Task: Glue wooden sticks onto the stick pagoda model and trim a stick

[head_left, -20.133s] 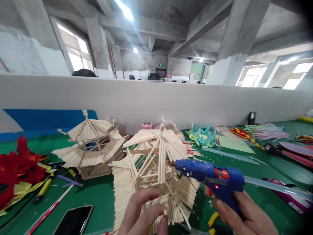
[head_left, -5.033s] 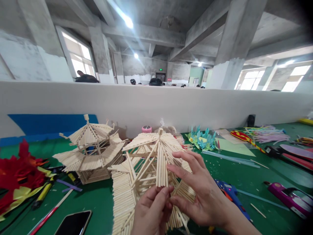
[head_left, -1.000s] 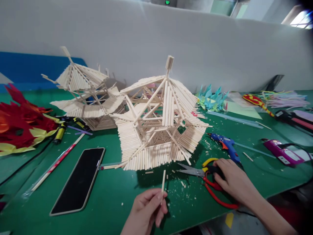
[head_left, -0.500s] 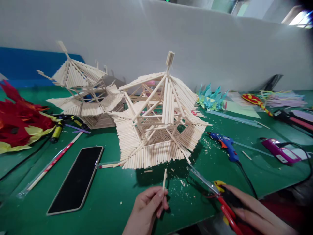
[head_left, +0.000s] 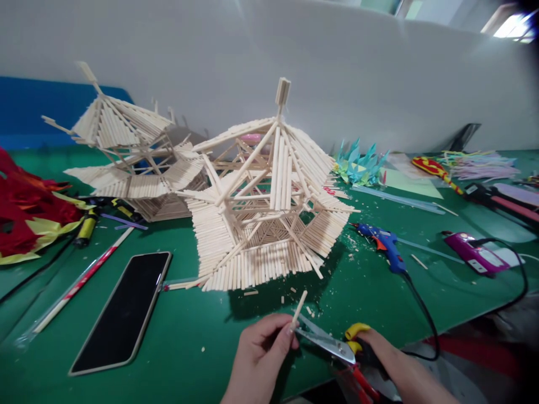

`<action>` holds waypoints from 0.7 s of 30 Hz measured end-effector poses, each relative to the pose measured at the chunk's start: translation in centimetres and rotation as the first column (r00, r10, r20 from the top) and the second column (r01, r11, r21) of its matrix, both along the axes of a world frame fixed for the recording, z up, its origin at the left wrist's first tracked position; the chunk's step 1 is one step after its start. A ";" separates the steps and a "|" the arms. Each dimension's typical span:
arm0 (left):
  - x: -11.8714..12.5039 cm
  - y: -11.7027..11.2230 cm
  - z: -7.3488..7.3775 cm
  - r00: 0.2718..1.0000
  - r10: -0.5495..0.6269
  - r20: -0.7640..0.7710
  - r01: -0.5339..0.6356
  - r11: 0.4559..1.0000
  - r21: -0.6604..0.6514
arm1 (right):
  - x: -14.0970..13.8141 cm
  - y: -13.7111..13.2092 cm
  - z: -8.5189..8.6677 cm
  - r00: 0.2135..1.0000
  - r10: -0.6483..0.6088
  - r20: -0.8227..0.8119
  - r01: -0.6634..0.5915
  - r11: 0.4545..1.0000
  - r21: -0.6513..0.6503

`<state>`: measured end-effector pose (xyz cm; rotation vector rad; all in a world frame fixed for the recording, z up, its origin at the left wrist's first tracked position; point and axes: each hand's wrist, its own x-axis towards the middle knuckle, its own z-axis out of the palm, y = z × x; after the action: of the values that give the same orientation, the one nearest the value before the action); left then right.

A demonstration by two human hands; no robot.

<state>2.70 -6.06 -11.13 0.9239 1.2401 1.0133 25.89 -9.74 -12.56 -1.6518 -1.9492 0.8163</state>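
Observation:
My left hand [head_left: 269, 349] pinches a short thin wooden stick [head_left: 299, 306] upright between thumb and fingers. In my right hand [head_left: 389, 359] is a pair of scissors [head_left: 337, 347] with red and yellow handles. The blades are parted and point left, their tips at the stick close to my left fingertips; I cannot tell whether they touch it. Just beyond my hands stands a pavilion model [head_left: 256, 264] built of wooden sticks, its upper roof partly covered. Small stick offcuts [head_left: 251, 293] lie in front of it.
A second stick pavilion [head_left: 135, 185] stands behind on the left. A phone [head_left: 122, 314] lies front left, near a red paper piece [head_left: 25, 219]. On the right are a blue glue gun [head_left: 385, 245] with its cable, a purple device [head_left: 475, 252] and a teal paper piece [head_left: 360, 163] on the green table [head_left: 202, 365].
The scissors have moved left, bringing their blades up to the stick. The stick now leans further right. The camera view has shifted slightly.

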 end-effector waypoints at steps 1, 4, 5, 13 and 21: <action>0.0 0.0 -0.1 1.000 -0.020 0.004 0.020 1.000 0.015 | -0.2 0.1 0.0 1.000 0.007 -0.011 -0.007 1.000 0.022; -0.1 0.0 -0.3 0.997 -0.075 0.008 0.074 0.995 0.060 | -0.8 0.4 0.1 0.999 0.029 -0.036 -0.026 0.998 0.064; -0.1 0.0 -0.4 0.996 -0.088 0.004 0.087 0.993 0.073 | -1.0 0.5 0.2 0.999 0.032 -0.040 -0.030 0.997 0.065; 0.0 0.1 -0.2 0.988 -0.139 -0.071 0.148 0.979 0.138 | -1.5 0.7 0.3 0.997 0.042 -0.058 -0.038 0.997 0.060; -0.4 0.4 0.0 0.974 -0.193 -0.118 0.215 0.953 0.213 | -1.8 0.9 -0.8 0.999 0.013 -0.052 -0.011 0.999 0.037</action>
<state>2.26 -5.69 -11.09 1.2629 1.0960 0.9649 24.07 -8.86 -13.39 -1.5836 -1.9295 0.8152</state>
